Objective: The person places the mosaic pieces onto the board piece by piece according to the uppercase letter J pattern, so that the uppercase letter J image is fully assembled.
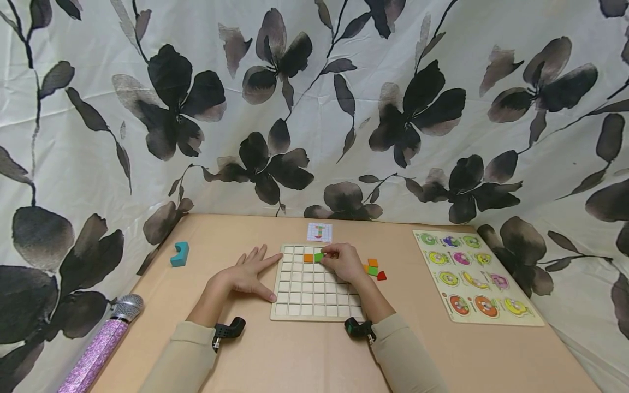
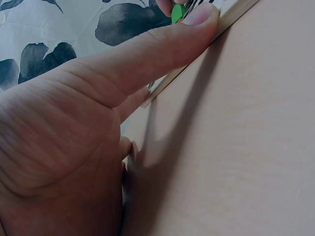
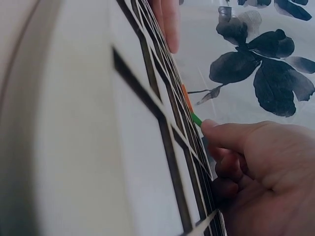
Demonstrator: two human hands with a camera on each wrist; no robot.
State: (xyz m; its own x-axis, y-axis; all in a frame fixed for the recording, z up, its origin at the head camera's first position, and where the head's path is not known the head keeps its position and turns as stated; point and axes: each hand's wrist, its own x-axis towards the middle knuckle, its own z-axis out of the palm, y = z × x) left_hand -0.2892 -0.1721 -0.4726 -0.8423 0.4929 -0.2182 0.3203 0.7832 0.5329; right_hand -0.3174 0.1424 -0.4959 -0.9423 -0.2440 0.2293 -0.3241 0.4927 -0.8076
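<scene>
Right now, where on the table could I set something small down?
Bare tabletop lies between the loose pieces and fruit card, between the blue block and left grip, and in front of the grid board between the sleeves. It's crowded around the right grip, beside those pieces.

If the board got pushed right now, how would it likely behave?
The board would probably slide rather than tip, since it lies flat on the table. It looks stiff, with straight edges. The left hand at its edge might resist a leftward push.
</scene>
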